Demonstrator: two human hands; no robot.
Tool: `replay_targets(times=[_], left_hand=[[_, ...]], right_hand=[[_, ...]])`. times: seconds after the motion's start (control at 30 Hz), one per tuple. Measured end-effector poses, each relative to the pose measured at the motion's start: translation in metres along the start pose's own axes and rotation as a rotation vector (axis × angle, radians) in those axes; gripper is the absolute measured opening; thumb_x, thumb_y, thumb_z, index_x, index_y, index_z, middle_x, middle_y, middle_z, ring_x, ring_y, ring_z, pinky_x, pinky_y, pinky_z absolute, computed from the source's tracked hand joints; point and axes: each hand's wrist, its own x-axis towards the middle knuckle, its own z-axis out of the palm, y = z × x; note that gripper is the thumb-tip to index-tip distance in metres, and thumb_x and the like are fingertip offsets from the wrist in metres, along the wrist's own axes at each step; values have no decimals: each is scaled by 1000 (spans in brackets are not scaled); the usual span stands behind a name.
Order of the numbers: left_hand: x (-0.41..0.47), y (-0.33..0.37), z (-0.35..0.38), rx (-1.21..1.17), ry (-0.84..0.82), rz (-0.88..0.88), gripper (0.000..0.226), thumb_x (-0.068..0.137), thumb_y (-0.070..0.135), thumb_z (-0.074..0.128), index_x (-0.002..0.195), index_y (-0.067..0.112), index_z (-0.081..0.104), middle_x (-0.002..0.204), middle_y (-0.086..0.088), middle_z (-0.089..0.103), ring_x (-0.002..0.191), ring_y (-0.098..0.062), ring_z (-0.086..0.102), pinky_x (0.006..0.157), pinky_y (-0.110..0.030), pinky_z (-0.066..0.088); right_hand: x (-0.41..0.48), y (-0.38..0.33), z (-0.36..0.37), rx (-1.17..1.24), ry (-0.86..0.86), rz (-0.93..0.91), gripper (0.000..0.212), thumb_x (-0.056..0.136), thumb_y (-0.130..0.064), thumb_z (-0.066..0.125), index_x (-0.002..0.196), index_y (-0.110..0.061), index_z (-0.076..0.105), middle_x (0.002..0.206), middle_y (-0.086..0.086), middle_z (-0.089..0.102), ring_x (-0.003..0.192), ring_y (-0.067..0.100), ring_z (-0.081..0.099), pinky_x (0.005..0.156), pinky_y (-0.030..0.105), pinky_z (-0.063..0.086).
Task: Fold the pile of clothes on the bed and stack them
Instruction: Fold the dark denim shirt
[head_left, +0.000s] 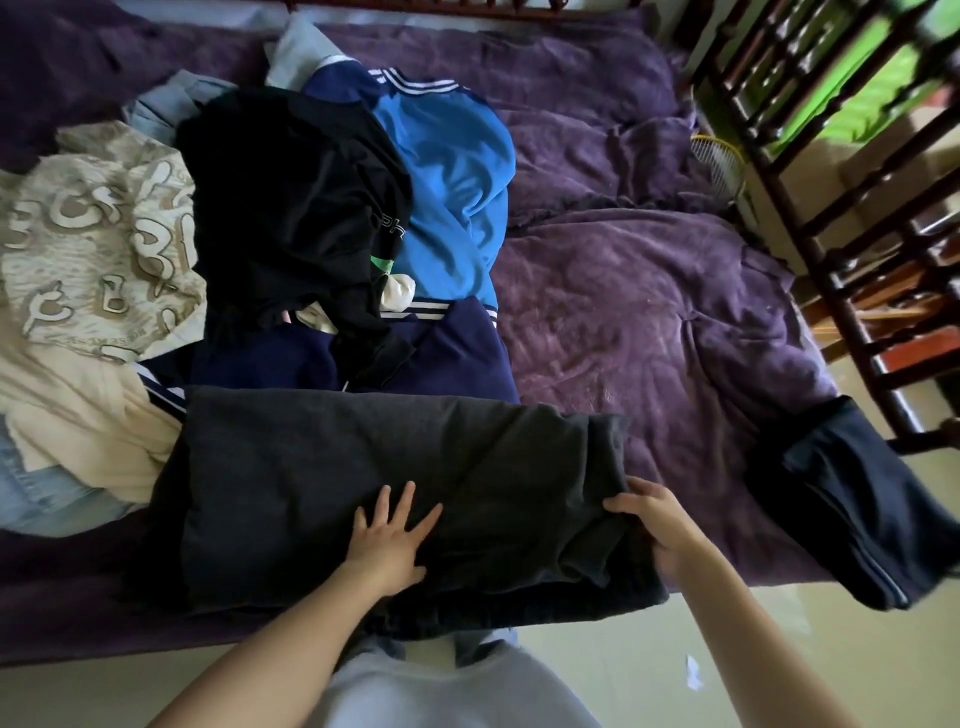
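Observation:
A dark grey garment lies spread across the near edge of the bed. My left hand presses flat on its middle with straight, spread fingers. My right hand grips the garment's right end, fingers curled round the bunched cloth. Behind it sits the unfolded pile: a black top, a blue and navy jacket with white stripes, a cream patterned shirt and light blue denim. A folded dark navy garment lies at the bed's right corner, hanging over the edge.
The purple bedcover is rumpled on the right half of the bed. A dark wooden railing stands to the right, with a yellow racket beside it. Pale floor lies below the bed edge.

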Motion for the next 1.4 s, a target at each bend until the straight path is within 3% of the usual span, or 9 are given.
replay_targets(times=[0.2, 0.27, 0.4, 0.57, 0.7, 0.83, 1.0, 1.3, 1.4], left_hand=[[-12, -4, 4, -77, 62, -29, 75, 84, 63, 16, 148, 32, -10, 154, -10, -22, 143, -37, -9, 114, -53, 6], [-20, -14, 6, -315, 182, 3, 79, 74, 56, 11, 149, 29, 11, 155, -9, 8, 139, -38, 25, 108, -53, 29], [-49, -43, 1, -1484, 398, 29, 35, 94, -6, 37, 97, 24, 54, 81, 16, 71, 80, -3, 66, 69, -14, 51], [-81, -154, 2, -2386, 418, -8, 61, 84, 53, 54, 129, 12, 51, 107, -13, 66, 97, -29, 61, 85, -41, 48], [-111, -226, -22, -2355, 467, 108, 96, 33, 81, 66, 107, 19, 70, 99, -13, 71, 79, -29, 69, 67, -41, 55], [-112, -255, -60, -2106, 312, -67, 56, 74, 71, 36, 95, 23, 59, 72, -6, 63, 56, -21, 57, 53, -30, 46], [-81, -234, -92, -1499, 327, -150, 52, 81, 33, 69, 128, 32, 46, 117, -3, 54, 107, -23, 54, 83, -35, 46], [-56, -248, -93, -1455, 646, -169, 16, 87, -1, 59, 84, 14, 65, 72, -6, 59, 75, -21, 54, 58, -24, 39], [-51, -272, -94, -1635, 716, -282, 15, 88, 0, 58, 93, 11, 65, 63, -1, 60, 66, -19, 52, 52, -20, 42]], right_hand=[[-42, -53, 96, -62, -267, -235, 55, 74, 25, 53, 124, 3, 51, 85, 8, 72, 72, 17, 69, 69, 28, 58], [-55, -62, 141, -146, -346, -286, 69, 70, 21, 60, 134, 3, 42, 96, 11, 70, 79, 18, 68, 76, 31, 57], [-75, -67, 224, -370, -477, -363, 80, 76, 14, 63, 145, -3, 26, 118, 15, 62, 100, 21, 62, 86, 30, 53], [-81, -42, 325, -652, -626, -425, 47, 76, 10, 65, 120, 4, 49, 97, 16, 64, 85, 22, 58, 75, 35, 50], [-69, 0, 399, -922, -644, -433, 48, 77, -6, 69, 120, -1, 49, 110, 18, 61, 102, 32, 59, 90, 43, 49], [-63, 37, 419, -1200, -567, -490, 67, 82, -18, 63, 139, -10, 29, 126, 15, 54, 117, 34, 50, 96, 38, 41], [-61, 64, 406, -1369, -649, -433, 81, 89, -20, 54, 150, -27, 2, 137, 9, 49, 131, 32, 35, 111, 49, 18], [-62, 59, 378, -1098, -715, -513, 41, 91, -9, 51, 131, -14, 54, 134, 7, 54, 123, 21, 47, 106, 26, 33], [-57, 56, 361, -1004, -449, -888, 34, 86, -11, 46, 114, -6, 65, 113, 12, 65, 104, 25, 58, 88, 30, 48]])
